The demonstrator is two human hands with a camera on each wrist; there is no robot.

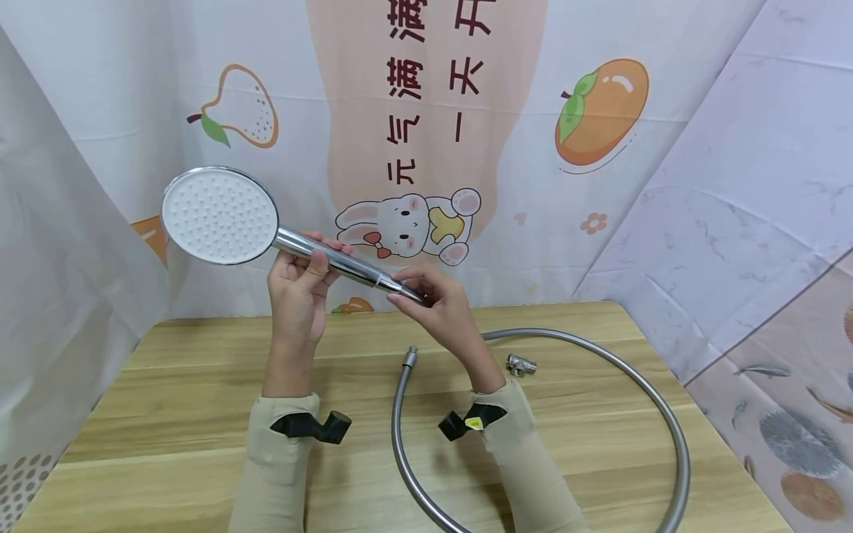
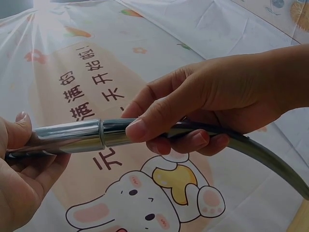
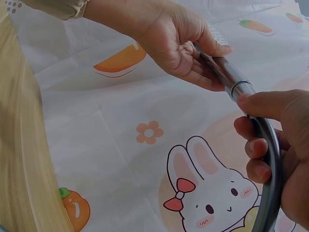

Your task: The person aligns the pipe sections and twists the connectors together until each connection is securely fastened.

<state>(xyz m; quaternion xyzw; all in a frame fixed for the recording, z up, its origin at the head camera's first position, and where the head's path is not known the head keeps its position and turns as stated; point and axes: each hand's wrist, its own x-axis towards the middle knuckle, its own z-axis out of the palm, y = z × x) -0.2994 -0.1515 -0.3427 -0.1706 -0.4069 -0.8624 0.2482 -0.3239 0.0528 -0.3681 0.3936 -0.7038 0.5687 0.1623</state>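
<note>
A chrome shower head [image 1: 220,215] with a round white nozzle face is raised above the table, tilted with its face at the upper left. My left hand [image 1: 296,292] grips its handle, thumb across the near side. At the handle's lower end, my right hand [image 1: 443,307] pinches the chrome connector of the grey metal shower hose [image 2: 273,157]. In the left wrist view, the connector meets the handle end at a thin seam. The right wrist view shows the hose [image 3: 272,179] curving down through the right hand's fingers.
The hose loops over the wooden table [image 1: 166,414], its free end fitting [image 1: 409,357] lying between the forearms. Right of the right wrist lies a small chrome T-shaped fitting [image 1: 520,365]. A printed cloth [image 1: 466,163] hangs behind the table.
</note>
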